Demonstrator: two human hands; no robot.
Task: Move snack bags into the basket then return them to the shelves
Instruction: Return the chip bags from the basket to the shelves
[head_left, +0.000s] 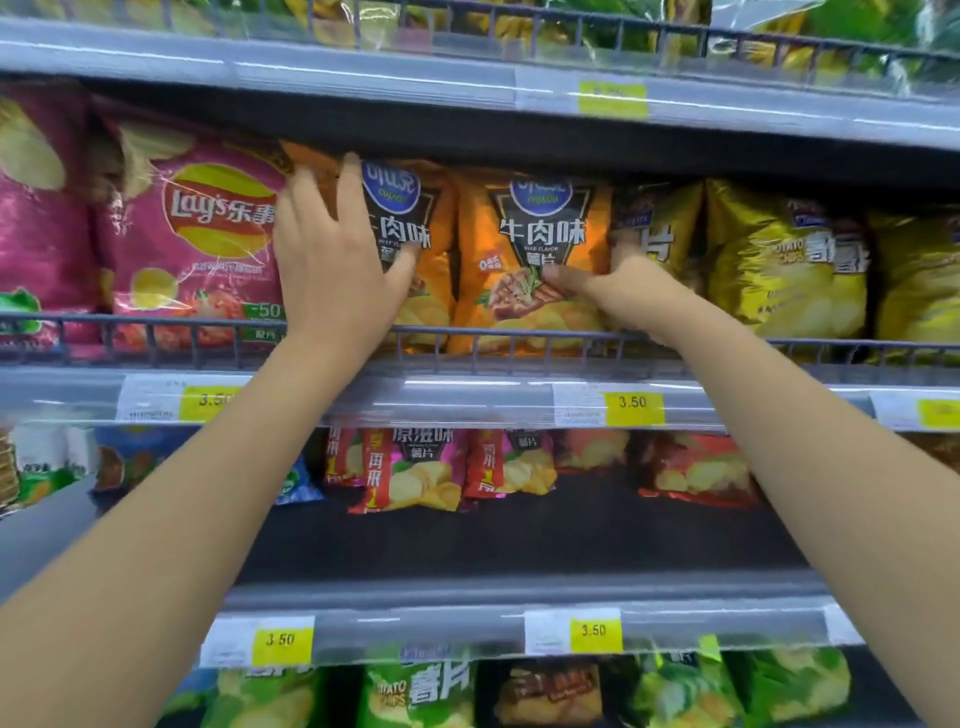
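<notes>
Two orange beef-flavour snack bags stand upright side by side on the middle shelf (467, 371), in the centre of the frame, behind a low wire rail (519, 336). The left hand (337, 254) lies flat on the front of the left orange bag (434, 291), its fingers (356, 187) straight and spread wide, reaching up to the bag's top corner. The right hand (628, 291) grips the right orange bag (524, 234) at its lower right edge: the thumb lies across the front of the bag, while the other fingers are tucked in between this bag and the yellow bag (660, 234) just beside it. To the left of the orange bags stands a pink Lay's bag (208, 234); more yellow bags (779, 270) fill the right of the shelf. Yellow price tags (634, 402) reading 3.50 sit on the shelf edges. Red bags (410, 473) lie on the shelf below, and green bags (415, 691) show at the bottom of the frame.
</notes>
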